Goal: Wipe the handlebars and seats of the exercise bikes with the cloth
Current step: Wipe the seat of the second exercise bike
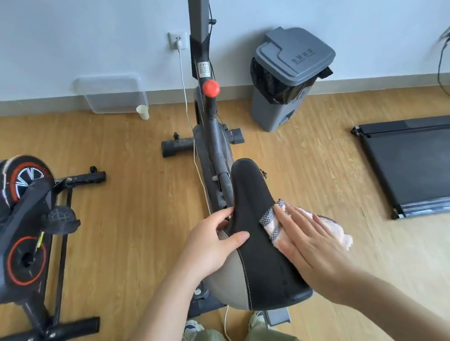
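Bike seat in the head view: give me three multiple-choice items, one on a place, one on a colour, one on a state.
1. Where does the cloth lie?
A. on the floor
B. on the right side of the bike seat, under the right hand
C. on the trash bin lid

2. What colour is the knob on the bike frame ahead of the seat?
A. red
B. green
C. white

3. What is the left hand doing?
A. hanging free of the bike
B. holding a paper cup
C. gripping the seat's left edge, thumb on top

Answers: 1 B, the pink-and-checked cloth sits pressed between the flat right palm and the seat. 2 A, the round knob is plainly red. 3 C, the left fingers curl under the edge while the thumb lies across the black top.
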